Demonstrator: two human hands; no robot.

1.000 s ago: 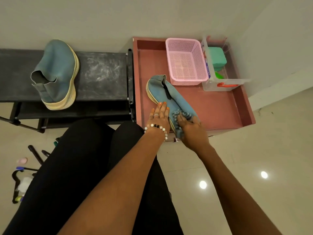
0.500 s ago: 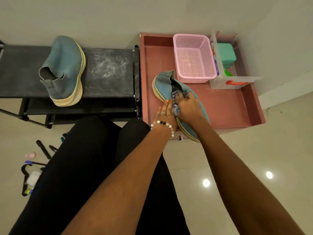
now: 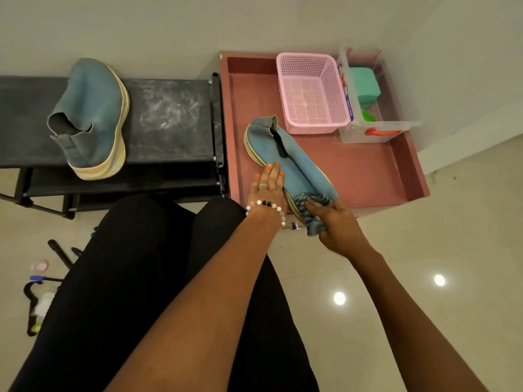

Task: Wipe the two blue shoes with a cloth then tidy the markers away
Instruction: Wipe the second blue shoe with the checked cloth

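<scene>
The shoe (image 3: pixel 285 159) being wiped lies on its side in the pink tray (image 3: pixel 368 171), right of centre in the frame, heel toward the pink basket (image 3: pixel 311 91) and toe over the tray's near rim. The cloth (image 3: pixel 312 213), a striped blue-grey rag, sits bunched against the toe end, just below the middle of the frame.

The right hand (image 3: pixel 336 230) holds that cloth, fingers curled round it and pressing it to the toe and sole edge. The left hand (image 3: pixel 268 188) rests flat on the shoe's near side, fingers straight and together (orange nails toward the heel), steadying it and gripping nothing.

This looks like the first step, wiping, with this shoe in hand. The second shoe (image 3: pixel 90 117) stands on the black rack (image 3: pixel 169 117) at upper left, well apart from both hands, so I judge its turn is yet to come. The next move calls for a firm stroke of the cloth along the upper while the left hand keeps the shoe from sliding.

The markers (image 3: pixel 60 253) lie on the floor at lower left, partly hidden by the person's legs, not yet tidied.
</scene>
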